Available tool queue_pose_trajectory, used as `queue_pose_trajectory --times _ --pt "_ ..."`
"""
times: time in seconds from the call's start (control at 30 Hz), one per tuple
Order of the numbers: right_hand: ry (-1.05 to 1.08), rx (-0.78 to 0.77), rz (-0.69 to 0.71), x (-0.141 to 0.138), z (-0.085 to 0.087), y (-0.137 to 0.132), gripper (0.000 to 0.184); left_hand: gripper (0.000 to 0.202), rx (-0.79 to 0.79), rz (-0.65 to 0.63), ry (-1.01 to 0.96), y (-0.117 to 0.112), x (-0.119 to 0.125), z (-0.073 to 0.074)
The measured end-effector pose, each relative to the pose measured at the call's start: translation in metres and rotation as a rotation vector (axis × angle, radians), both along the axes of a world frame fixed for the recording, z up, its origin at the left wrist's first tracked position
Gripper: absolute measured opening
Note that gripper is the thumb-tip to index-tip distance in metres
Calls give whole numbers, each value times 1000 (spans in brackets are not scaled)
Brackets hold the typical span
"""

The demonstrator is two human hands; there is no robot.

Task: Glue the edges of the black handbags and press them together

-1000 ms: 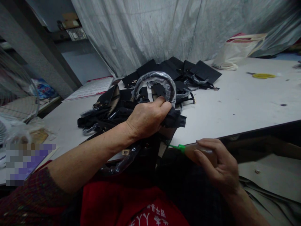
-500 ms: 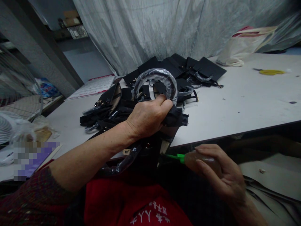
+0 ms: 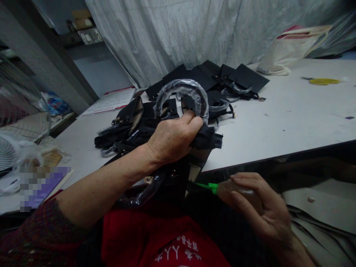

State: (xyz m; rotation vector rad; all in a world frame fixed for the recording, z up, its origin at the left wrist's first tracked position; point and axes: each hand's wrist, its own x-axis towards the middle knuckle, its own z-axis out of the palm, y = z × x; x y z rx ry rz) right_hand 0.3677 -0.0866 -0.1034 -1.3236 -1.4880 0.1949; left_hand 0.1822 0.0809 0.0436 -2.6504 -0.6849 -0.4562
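Note:
My left hand [image 3: 178, 137] is closed on a black handbag [image 3: 204, 142] at the table's front edge, gripping it just below its plastic-wrapped round handle [image 3: 182, 87]. A second wrapped handle [image 3: 144, 193] hangs down on the near side, beside a gold buckle [image 3: 148, 180]. Wrapped in my right hand [image 3: 258, 204] is a squeeze bottle [image 3: 236, 193] of brownish liquid. Its thin green nozzle [image 3: 210, 186] points left, with the tip at the bag's open side edge; whether it touches is too dark to tell.
Behind my left hand lie more black handbags [image 3: 126, 122] and black panels [image 3: 247, 78]. Yellow-handled snips [image 3: 324, 81] and a cloth bag [image 3: 289, 52] are at the right on the white table [image 3: 294, 118]. A fan [image 3: 11, 148] stands at left; pale sheets [image 3: 325, 218] lie lower right.
Both hands keep their grips and nearly the same places. The view has shifted slightly, and the bottle's nozzle is a touch lower against the bag's edge.

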Motion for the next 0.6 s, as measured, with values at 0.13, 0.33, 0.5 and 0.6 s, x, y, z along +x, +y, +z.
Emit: queue_pose_trajectory --times 0.13,0.33,0.5,0.6 --pt "31 40 -58 -3 3 -5 25 28 -15 9 -11 0 -1 0" --pt "-5 26 35 -9 8 -12 29 26 -45 5 -44 -1 -1 -1" --pt "14 10 27 -11 5 -16 28 25 -48 8 -44 -2 -1 0" --pt "7 31 -10 -11 4 -16 30 26 -55 11 -37 -2 -1 1"
